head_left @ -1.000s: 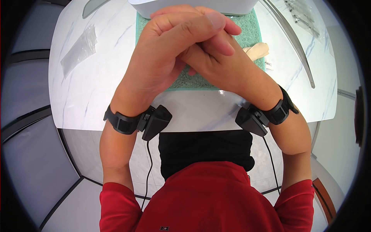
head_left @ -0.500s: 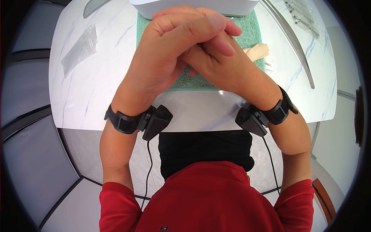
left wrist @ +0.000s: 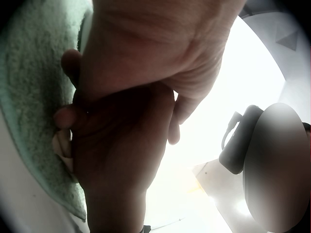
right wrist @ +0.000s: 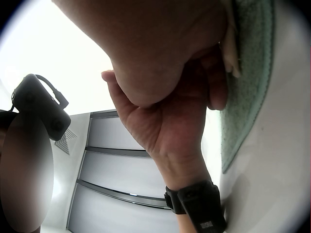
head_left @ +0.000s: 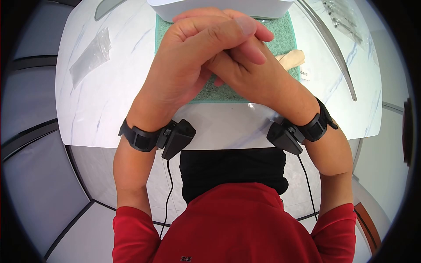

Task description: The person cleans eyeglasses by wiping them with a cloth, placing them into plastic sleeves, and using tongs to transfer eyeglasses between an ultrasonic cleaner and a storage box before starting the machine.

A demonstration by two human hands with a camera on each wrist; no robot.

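Observation:
My left hand (head_left: 188,55) and right hand (head_left: 258,79) are clasped together above the green towel (head_left: 283,39). The left thumb lies across the top of the right hand, and the fingers overlap one another. No object shows between the palms, though their inner side is partly hidden. From the left wrist view, the right hand (left wrist: 121,141) comes up against the left palm in shadow. In the right wrist view, the left hand (right wrist: 177,116) lies around the right one. A beige cloth-like piece (head_left: 293,59) lies on the towel beside my right hand.
A white container (head_left: 267,9) stands at the towel's far end. On the marbled table, a clear plastic bag (head_left: 90,59) lies left, a long grey curved strip (head_left: 335,48) right. A bag of small parts (head_left: 344,19) is at the far right, a grey flat piece (head_left: 105,8) at the far left.

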